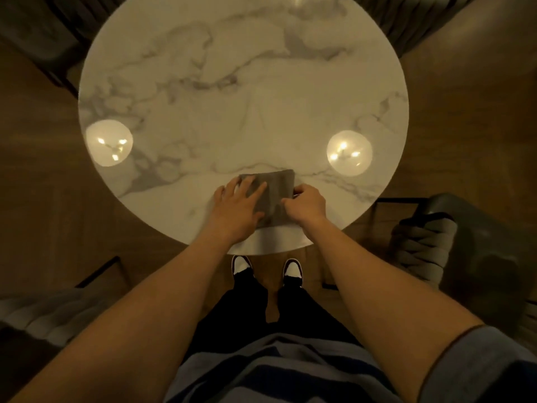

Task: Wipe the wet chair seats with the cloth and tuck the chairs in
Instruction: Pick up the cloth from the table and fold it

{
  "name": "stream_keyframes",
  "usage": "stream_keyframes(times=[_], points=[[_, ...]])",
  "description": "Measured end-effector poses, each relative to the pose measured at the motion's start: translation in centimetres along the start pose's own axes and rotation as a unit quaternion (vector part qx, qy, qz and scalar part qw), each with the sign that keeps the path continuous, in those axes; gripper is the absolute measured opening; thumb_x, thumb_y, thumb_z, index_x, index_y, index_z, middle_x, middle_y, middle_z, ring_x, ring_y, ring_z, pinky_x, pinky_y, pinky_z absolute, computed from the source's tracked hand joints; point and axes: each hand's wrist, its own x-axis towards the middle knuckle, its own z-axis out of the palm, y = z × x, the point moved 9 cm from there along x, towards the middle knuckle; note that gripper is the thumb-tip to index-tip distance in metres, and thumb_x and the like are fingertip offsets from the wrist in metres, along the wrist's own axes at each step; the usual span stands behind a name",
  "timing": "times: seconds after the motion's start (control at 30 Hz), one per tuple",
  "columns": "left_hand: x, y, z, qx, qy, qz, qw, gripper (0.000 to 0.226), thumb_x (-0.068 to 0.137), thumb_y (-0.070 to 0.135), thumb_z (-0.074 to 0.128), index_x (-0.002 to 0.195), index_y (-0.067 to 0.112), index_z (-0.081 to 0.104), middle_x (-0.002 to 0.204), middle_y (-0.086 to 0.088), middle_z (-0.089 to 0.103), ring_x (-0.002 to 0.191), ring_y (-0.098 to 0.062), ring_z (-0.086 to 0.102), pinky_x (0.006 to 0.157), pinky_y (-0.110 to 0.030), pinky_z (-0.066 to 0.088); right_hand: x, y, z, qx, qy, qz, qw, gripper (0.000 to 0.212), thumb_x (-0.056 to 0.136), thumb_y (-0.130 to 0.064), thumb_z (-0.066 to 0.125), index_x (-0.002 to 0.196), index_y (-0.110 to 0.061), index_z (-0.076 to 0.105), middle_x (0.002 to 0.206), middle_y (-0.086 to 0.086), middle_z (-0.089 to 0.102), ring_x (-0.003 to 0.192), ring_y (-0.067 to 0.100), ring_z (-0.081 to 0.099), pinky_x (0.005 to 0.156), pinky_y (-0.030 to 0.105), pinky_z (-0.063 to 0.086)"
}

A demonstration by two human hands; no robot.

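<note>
left hand down flat on the cloth, fingers straight and spread, pressing its left half onto the desk. right hand is right there at the cloth's right edge, fingers curled in, thumb and fingertips pinching the fabric. both hands on the one cloth, forearms bare and reaching forward from the body.

the cloth is grey, folded into a neat rectangle, lying flat near the desk's near edge, just ahead of the person's feet. its far edge is straight and its near edge stops short of the desk's rim.

the desk is round, white marble with grey veins, and glossy enough to carry three bright round lamp reflections: one at the left, one at the right, a sliver at the far edge.

moving out: a chair stands on the right, dark frame, thick woven grey back, pulled away from the desk and not tucked under it. another chair shows at the lower left, pale padded part and a black frame bar, also out from the desk. dark chair shapes sit beyond the far rim, too dim to make out clearly.

below, white-toed shoes on a wooden floor, dark trousers, striped shirt.
</note>
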Motion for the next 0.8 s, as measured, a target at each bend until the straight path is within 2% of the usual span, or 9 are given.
stream_keyframes(times=[0.1, 0.17, 0.27, 0.33, 0.4, 0.47, 0.57, 0.67, 0.8], points=[[0.1, -0.4, -0.5, -0.039, 0.019, -0.013, 0.999, 0.067, 0.09, 0.049, 0.056, 0.15, 0.031, 0.031, 0.155, -0.003, 0.024, 0.141, -0.03, 0.021, 0.112, -0.046, 0.024, -0.7, -0.8, 0.0, 0.024, 0.02, -0.046, 0.998, 0.022, 0.091, -0.012, 0.068, 0.113, -0.012, 0.067, 0.099, -0.001, 0.061, 0.093, 0.018, 0.06, 0.068, 0.018, 0.043], [-0.3, -1.3, -1.8, -0.147, 0.099, -0.051, 0.983, 0.054, 0.087, 0.037, 0.062, 0.138, 0.021, 0.051, 0.141, -0.009, 0.042, 0.127, -0.031, 0.04, 0.102, -0.043, 0.037, -1.4, -1.5, 0.1, 0.03, 0.038, -0.079, 0.996, 0.024, 0.092, -0.012, 0.067, 0.116, -0.011, 0.066, 0.103, 0.002, 0.063, 0.089, 0.015, 0.058, 0.062, 0.011, 0.039], [-1.3, -4.5, -2.4, -0.338, 0.189, -0.172, 0.906, 0.026, 0.089, 0.02, 0.062, 0.113, 0.013, 0.068, 0.11, -0.009, 0.06, 0.096, -0.021, 0.057, 0.082, -0.026, 0.044, -2.3, -2.4, 1.5, 0.017, 0.043, -0.124, 0.991, 0.027, 0.092, -0.016, 0.068, 0.119, -0.011, 0.065, 0.108, 0.005, 0.065, 0.092, 0.017, 0.059, 0.075, 0.024, 0.046], [-1.7, -5.9, -1.0, -0.458, 0.157, -0.252, 0.838, 0.014, 0.092, 0.019, 0.06, 0.101, 0.017, 0.07, 0.097, -0.003, 0.069, 0.084, -0.013, 0.062, 0.077, -0.024, 0.049, -2.9, -3.1, 2.8, 0.012, 0.032, -0.148, 0.988, 0.028, 0.093, -0.017, 0.068, 0.12, -0.012, 0.065, 0.108, 0.006, 0.064, 0.094, 0.019, 0.06, 0.082, 0.031, 0.051], [-1.8, -6.3, 0.3, -0.572, 0.122, -0.289, 0.758, 0.009, 0.093, 0.02, 0.061, 0.094, 0.019, 0.069, 0.087, -0.003, 0.071, 0.075, -0.014, 0.067, 0.072, -0.031, 0.057, -3.4, -3.9, 4.1, 0.003, 0.024, -0.171, 0.985, 0.028, 0.093, -0.016, 0.068, 0.121, -0.011, 0.065, 0.107, 0.006, 0.062, 0.094, 0.02, 0.058, 0.082, 0.031, 0.051], [-1.7, -6.2, 0.6, -0.626, 0.102, -0.288, 0.717, 0.008, 0.093, 0.019, 0.063, 0.095, 0.015, 0.07, 0.086, -0.007, 0.071, 0.072, -0.014, 0.068, 0.066, -0.027, 0.056, -3.6, -4.3, 5.2, 0.005, 0.013, -0.178, 0.984, 0.027, 0.094, -0.016, 0.067, 0.121, -0.011, 0.065, 0.107, 0.007, 0.061, 0.094, 0.022, 0.059, 0.083, 0.034, 0.052], [-1.2, -6.4, 0.7, -0.633, 0.087, -0.27, 0.721, 0.012, 0.088, 0.022, 0.071, 0.098, 0.016, 0.071, 0.091, -0.006, 0.072, 0.076, -0.013, 0.069, 0.067, -0.027, 0.057, -3.6, -4.7, 6.5, 0.004, -0.003, -0.181, 0.984, 0.029, 0.096, -0.016, 0.066, 0.124, -0.01, 0.064, 0.113, 0.009, 0.061, 0.101, 0.024, 0.06, 0.09, 0.037, 0.053], [-0.7, -6.6, 0.7, -0.589, 0.071, -0.271, 0.758, 0.015, 0.083, 0.021, 0.076, 0.097, 0.02, 0.071, 0.092, -0.001, 0.072, 0.086, -0.014, 0.07, 0.077, -0.034, 0.06, -3.5, -4.9, 7.2, 0.003, -0.012, -0.18, 0.984, 0.032, 0.095, -0.016, 0.067, 0.127, -0.011, 0.064, 0.117, 0.01, 0.062, 0.106, 0.025, 0.06, 0.092, 0.032, 0.05], [-0.1, -6.4, -0.4, -0.52, 0.081, -0.262, 0.809, 0.017, 0.082, 0.019, 0.076, 0.098, 0.015, 0.072, 0.086, 0.003, 0.069, 0.085, -0.011, 0.067, 0.083, -0.032, 0.058, -3.5, -4.8, 7.0, -0.011, -0.024, -0.182, 0.983, 0.035, 0.091, -0.018, 0.071, 0.125, -0.012, 0.066, 0.117, 0.009, 0.066, 0.106, 0.023, 0.061, 0.088, 0.026, 0.046]])
